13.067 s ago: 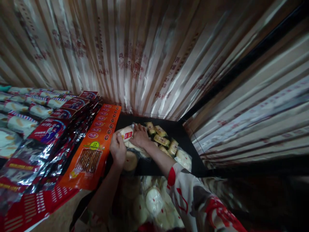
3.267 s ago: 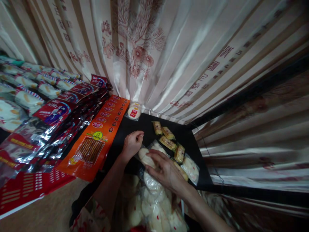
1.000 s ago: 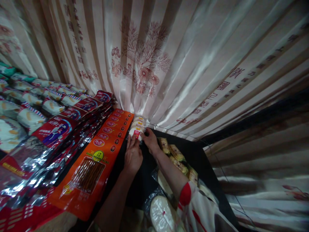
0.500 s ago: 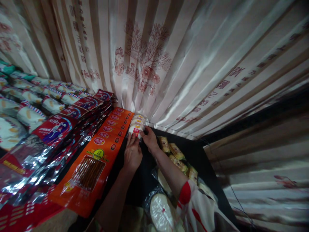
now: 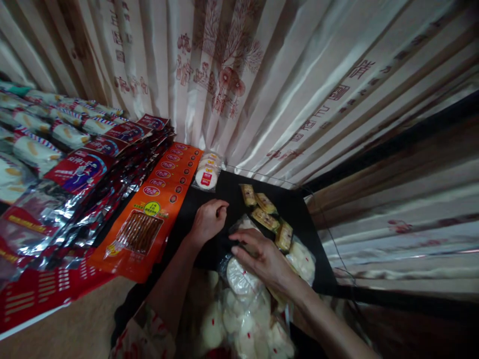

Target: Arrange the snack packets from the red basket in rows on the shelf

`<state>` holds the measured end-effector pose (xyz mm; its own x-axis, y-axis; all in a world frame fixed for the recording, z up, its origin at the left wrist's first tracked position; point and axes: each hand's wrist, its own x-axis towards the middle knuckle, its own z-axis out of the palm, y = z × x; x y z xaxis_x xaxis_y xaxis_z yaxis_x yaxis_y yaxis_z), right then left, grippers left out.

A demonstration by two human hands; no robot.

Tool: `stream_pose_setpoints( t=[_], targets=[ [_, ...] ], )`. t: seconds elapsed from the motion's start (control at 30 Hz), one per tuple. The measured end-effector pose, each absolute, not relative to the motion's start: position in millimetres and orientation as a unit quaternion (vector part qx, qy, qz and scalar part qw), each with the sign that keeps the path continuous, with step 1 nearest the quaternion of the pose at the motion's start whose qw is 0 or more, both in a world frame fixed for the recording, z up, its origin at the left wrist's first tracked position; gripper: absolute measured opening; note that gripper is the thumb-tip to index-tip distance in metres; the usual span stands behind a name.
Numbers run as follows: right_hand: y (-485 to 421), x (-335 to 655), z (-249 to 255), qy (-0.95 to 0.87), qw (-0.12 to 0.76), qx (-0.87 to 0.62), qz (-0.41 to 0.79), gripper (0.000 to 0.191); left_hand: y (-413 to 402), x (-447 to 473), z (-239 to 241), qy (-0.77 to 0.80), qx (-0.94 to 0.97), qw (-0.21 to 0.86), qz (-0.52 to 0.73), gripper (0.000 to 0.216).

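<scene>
My left hand (image 5: 209,219) hovers over the black tabletop (image 5: 228,192) with its fingers curled in and nothing visible in them. To its right, my right hand (image 5: 262,254) reaches over clear-wrapped round white cakes, thumb and fingers apart. One wrapped white cake (image 5: 241,276) lies just below this hand; whether the fingertips touch its wrapper I cannot tell. At the back, against the curtain, a short row of wrapped round white cakes (image 5: 206,178) with a red label lies beside the orange snack packets (image 5: 140,232). Small yellow packets (image 5: 265,219) lie beyond my right hand.
Maroon and silver packets (image 5: 86,169) overlap on the left, with several white wrapped packs (image 5: 33,147) behind. A bag of white cakes (image 5: 243,324) sits near my body. A pleated printed curtain (image 5: 232,75) hangs behind, a thin cord (image 5: 339,249) at right.
Both hands have left the row of white cakes at the back and come nearer to me. My right hand has moved over the wrapped cakes at the front, and my left has curled.
</scene>
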<state>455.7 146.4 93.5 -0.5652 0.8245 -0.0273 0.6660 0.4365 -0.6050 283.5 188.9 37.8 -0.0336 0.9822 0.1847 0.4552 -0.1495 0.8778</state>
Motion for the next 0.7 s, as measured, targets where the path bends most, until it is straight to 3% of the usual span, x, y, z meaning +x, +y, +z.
stream_pose_setpoints(
  t=[0.17,0.3,0.5,0.7],
  targets=[
    [90,490,92,-0.916,-0.026,-0.361,0.176,0.071,176,286,35,0.57,0.632,0.317,0.418,0.024],
    [67,498,72,-0.917,-0.053,-0.383,0.095,0.068,167,288,35,0.571,0.627,0.325,0.419,0.025],
    [65,493,67,-0.921,0.016,-0.371,0.117,0.056,161,286,36,0.569,0.622,0.34,0.416,0.026],
    [93,482,80,-0.78,0.217,-0.523,0.265,0.033,164,283,38,0.556,0.592,0.366,0.454,0.025]
  ],
)
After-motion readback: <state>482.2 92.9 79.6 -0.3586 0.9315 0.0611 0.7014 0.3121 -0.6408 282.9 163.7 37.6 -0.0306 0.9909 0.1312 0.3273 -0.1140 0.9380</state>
